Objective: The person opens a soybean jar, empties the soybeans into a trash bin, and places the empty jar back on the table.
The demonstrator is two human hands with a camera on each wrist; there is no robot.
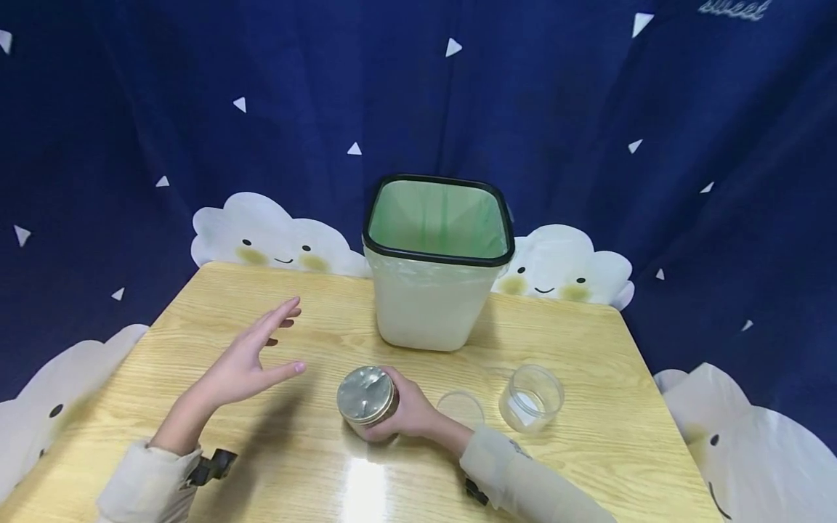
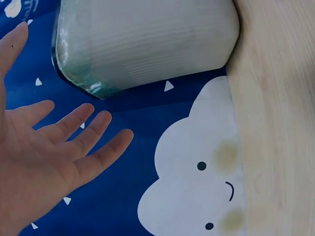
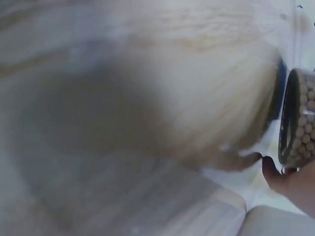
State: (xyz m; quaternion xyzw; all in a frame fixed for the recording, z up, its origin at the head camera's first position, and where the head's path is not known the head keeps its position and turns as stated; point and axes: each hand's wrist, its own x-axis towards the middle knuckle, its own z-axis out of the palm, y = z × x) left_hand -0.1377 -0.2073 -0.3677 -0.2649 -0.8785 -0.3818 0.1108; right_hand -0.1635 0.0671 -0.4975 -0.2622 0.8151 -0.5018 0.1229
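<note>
A wooden worktop (image 1: pixel 588 363) before a blue cloth (image 1: pixel 294 58) with white triangles (image 1: pixel 453 47) and smiling clouds (image 1: pixel 277 229) suggests a home, though which room cannot be told.

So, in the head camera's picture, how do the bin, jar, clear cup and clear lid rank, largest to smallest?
1. Bin, clearly largest.
2. Jar and clear cup: too alike to rank, as the right hand hides part of the jar.
3. Clear lid, smallest, though partly covered.

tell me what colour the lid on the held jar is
Silver; the lid shows best in the head view.
</note>
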